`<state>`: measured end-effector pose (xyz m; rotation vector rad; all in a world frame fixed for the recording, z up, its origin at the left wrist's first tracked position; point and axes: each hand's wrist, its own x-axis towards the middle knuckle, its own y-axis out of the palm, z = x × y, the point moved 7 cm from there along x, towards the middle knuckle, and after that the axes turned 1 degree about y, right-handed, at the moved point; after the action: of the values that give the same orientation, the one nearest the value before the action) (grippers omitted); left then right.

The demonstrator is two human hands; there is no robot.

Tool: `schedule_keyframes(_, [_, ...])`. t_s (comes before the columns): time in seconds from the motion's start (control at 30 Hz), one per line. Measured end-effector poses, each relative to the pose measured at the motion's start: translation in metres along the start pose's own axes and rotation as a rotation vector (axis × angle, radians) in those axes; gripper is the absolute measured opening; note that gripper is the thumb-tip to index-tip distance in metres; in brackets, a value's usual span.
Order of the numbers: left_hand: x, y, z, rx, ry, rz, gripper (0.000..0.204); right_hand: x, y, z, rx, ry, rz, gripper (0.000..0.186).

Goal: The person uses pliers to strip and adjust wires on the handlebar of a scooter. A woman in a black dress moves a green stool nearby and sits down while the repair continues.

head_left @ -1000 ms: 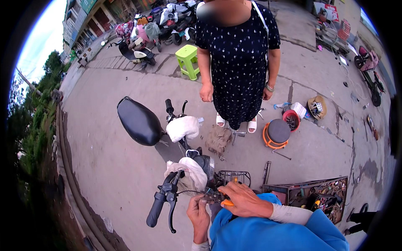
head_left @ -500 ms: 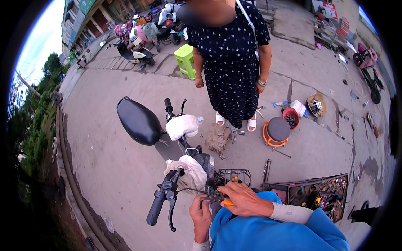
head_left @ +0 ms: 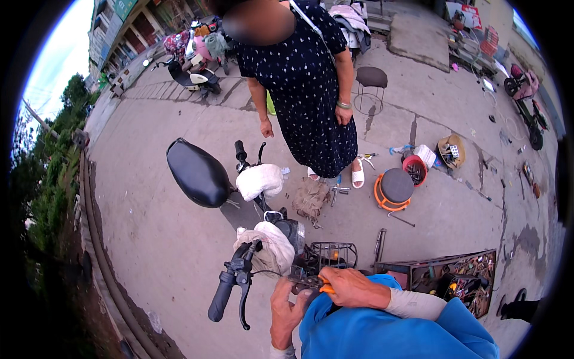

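Observation:
My right hand (head_left: 356, 290) is closed around orange-handled pliers (head_left: 326, 288), whose dark head sits at a cable and small dark fitting (head_left: 296, 279) low in the centre of the view. Just left of it, my left hand (head_left: 287, 311) has its thumb and fingers bent at that fitting, pinching something too small to make out. The thin black cable runs to a black handlebar grip and brake lever (head_left: 233, 278). A whitish cloth (head_left: 272, 245) wraps the bike beside them, above a black wire basket (head_left: 335, 250).
A person (head_left: 302, 113) in a dark patterned dress stands beyond the bike's black seat (head_left: 197, 173). An orange-framed stool (head_left: 394, 190), red basin (head_left: 415, 167), tan tub (head_left: 451, 149) and metal toolbox (head_left: 472, 278) lie rightward. Parked scooters (head_left: 197, 78) stand behind; a dark-trousered leg (head_left: 520, 308) shows far right.
The person in the dress has shifted left and leans forward, uncovering a dark stool behind. My right hand's fingers have curled further round the pliers; my left hand has moved slightly.

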<state>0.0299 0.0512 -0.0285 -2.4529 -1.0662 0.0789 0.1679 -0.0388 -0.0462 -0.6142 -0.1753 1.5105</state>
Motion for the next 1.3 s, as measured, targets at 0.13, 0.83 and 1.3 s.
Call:
schedule_keyframes(0.13, [0.000,0.003,0.004,0.107,0.032,0.007,0.020,0.000,0.000,-0.001,-0.013,-0.017,-0.005,0.026])
schedule_keyframes(0.83, [0.012,-0.003,0.009,0.069,0.068,-0.076,0.008,-0.004,0.002,-0.007,0.045,0.108,-0.202,0.039])
schedule_keyframes(1.3, [0.012,-0.006,0.006,0.188,0.108,-0.104,0.027,-0.007,-0.001,-0.018,0.144,0.228,-0.380,0.041])
